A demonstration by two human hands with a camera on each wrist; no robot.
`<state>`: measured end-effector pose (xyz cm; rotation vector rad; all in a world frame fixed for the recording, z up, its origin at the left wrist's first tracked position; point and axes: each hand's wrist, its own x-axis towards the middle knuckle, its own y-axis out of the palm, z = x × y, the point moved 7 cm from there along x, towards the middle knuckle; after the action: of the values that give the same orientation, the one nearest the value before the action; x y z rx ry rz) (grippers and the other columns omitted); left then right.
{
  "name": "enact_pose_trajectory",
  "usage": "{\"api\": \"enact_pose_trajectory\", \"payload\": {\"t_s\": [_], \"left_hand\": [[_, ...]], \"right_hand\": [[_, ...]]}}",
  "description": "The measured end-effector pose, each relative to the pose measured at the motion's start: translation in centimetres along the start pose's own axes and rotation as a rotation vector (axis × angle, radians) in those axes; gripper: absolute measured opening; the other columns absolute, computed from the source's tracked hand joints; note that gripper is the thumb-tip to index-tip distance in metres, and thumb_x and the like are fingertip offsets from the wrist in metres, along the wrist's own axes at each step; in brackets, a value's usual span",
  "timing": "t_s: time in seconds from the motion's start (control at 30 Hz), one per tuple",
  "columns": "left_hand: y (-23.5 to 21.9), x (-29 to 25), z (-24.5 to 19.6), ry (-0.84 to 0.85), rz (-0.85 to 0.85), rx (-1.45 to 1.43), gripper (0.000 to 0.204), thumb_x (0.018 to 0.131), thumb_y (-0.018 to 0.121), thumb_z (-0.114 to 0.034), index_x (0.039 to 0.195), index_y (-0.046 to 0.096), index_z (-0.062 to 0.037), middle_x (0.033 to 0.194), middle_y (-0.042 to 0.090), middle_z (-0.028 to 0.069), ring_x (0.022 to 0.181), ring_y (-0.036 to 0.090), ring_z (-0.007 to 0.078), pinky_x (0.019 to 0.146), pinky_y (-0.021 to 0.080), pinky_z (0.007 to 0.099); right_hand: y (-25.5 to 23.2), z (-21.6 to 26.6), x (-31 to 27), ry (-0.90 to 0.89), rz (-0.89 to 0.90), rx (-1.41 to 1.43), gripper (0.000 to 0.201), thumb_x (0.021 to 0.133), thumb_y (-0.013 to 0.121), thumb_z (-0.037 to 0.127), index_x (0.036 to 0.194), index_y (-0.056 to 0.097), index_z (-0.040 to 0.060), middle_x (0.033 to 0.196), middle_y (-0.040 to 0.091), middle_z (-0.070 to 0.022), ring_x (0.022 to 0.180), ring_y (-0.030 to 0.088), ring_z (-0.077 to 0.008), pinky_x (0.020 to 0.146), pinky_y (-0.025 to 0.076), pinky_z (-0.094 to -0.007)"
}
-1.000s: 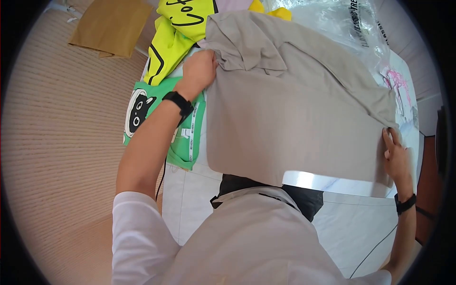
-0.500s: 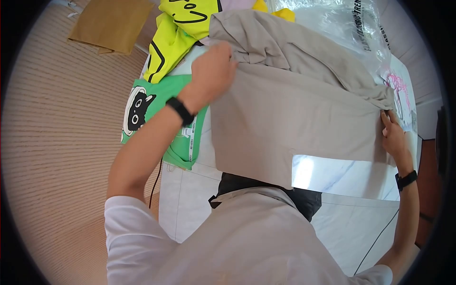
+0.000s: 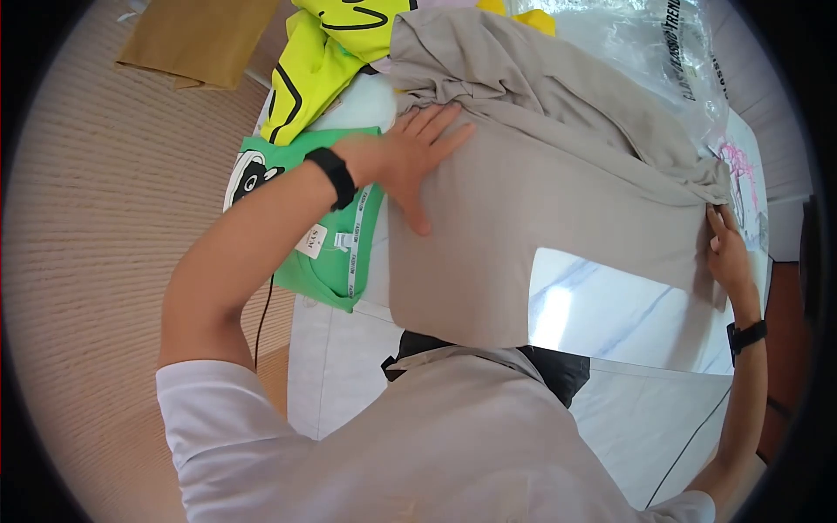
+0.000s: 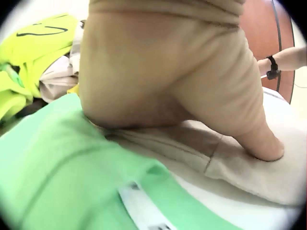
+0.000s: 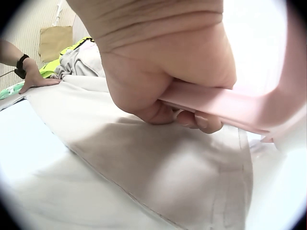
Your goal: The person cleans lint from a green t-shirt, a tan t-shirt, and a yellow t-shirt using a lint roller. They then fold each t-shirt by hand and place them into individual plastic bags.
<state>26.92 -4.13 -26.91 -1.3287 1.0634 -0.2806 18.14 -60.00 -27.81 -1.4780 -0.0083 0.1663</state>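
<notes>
So, beige garment [image 3: 497, 209] lies under splayed left hand [image 3: 418, 159]; right hand [image 3: 730, 257], at its edge, grips pink bar [image 5: 225, 104].

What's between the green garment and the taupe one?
A narrow strip of white tabletop, crossed over at its far end by the left hand; the head view shows it.

The left hand [image 3: 418, 161] partly hides the beige garment [image 3: 558, 192]; the head view's top crops brown paper [image 3: 196, 39].

A central garment [image 3: 488, 192] lies across the desk [image 3: 610, 301], a second garment [image 3: 336, 270] left of it, a third garment [image 3: 305, 65] behind that; plastic bag [image 3: 641, 61] upper right, paper bag [image 3: 196, 39] upper left of frame.
</notes>
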Motion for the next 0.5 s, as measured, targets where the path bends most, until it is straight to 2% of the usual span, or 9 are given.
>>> {"api": "enact_pose_trajectory", "payload": {"t_s": [0.07,0.17,0.27,0.37,0.43,0.47,0.5], "left_hand": [[-0.9,0.9,0.6,-0.029,0.081,0.017,0.162,0.049,0.096,-0.057,0.168,-0.003,-0.0087,0.172,-0.001,0.0313,0.16,0.002,0.0478,0.129,0.009,0.0545],[-0.9,2.1,1.6,-0.016,0.102,0.01,0.167,0.047,0.098,-0.056,0.168,-0.007,-0.0096,0.172,-0.002,0.0302,0.16,0.001,0.0466,0.129,0.01,0.0532],[-0.6,2.0,1.6,-0.028,0.115,-0.034,0.151,0.061,0.09,-0.063,0.169,-0.002,-0.0134,0.173,-0.002,0.0279,0.16,0.001,0.046,0.129,0.01,0.0525],[0.0,3.3,3.0,-0.071,0.063,-0.238,0.119,0.084,0.071,-0.067,0.17,0.004,-0.018,0.174,-0.001,0.0255,0.161,0.0,0.0461,0.129,0.01,0.0527],[0.7,3.9,3.8,-0.035,0.013,-0.254,0.101,0.095,0.058,-0.064,0.17,0.008,-0.0203,0.175,0.0,0.0249,0.161,0.001,0.0461,0.128,0.01,0.0535],[0.9,3.9,4.1,-0.019,-0.011,-0.263,0.091,0.1,0.051,-0.063,0.17,0.01,-0.0214,0.175,0.001,0.0246,0.161,0.002,0.0462,0.128,0.01,0.054],[0.8,3.6,3.7,-0.033,-0.026,-0.241,0.089,0.101,0.05,-0.061,0.17,0.01,-0.0215,0.175,0.002,0.0246,0.161,0.003,0.0461,0.128,0.01,0.0541]], "right_hand": [[0.1,-0.4,0.7,-0.021,-0.018,0.0,0.064,0.085,0.048,-0.012,0.147,0.056,0.0002,0.156,0.046,-0.0267,0.133,0.054,-0.0476,0.108,0.048,-0.0445],[0.5,-0.9,1.8,-0.021,-0.034,0.01,0.064,0.085,0.047,-0.012,0.148,0.056,0.0013,0.156,0.046,-0.0261,0.132,0.055,-0.0476,0.108,0.048,-0.0449],[0.7,-1.4,2.0,-0.006,-0.016,0.002,0.063,0.086,0.047,-0.012,0.147,0.057,0.0025,0.154,0.048,-0.027,0.129,0.057,-0.0481,0.107,0.049,-0.0454],[-1.0,-0.4,2.0,-0.013,0.022,-0.055,0.056,0.089,0.048,-0.01,0.143,0.06,0.0022,0.146,0.056,-0.0278,0.124,0.059,-0.0489,0.104,0.05,-0.0451],[-3.8,1.9,2.0,-0.008,0.135,-0.05,0.049,0.092,0.05,-0.008,0.138,0.063,0.0009,0.137,0.063,-0.028,0.119,0.061,-0.05,0.1,0.052,-0.0438],[-5.9,3.8,2.6,-0.044,0.051,-0.001,0.043,0.094,0.052,-0.005,0.136,0.064,0.0005,0.129,0.066,-0.0262,0.115,0.064,-0.0472,0.097,0.052,-0.0425],[-7.8,5.8,2.8,-0.078,-0.031,0.048,0.038,0.096,0.053,-0.003,0.133,0.065,0.0002,0.121,0.07,-0.0244,0.11,0.066,-0.0445,0.094,0.053,-0.0413]]}}
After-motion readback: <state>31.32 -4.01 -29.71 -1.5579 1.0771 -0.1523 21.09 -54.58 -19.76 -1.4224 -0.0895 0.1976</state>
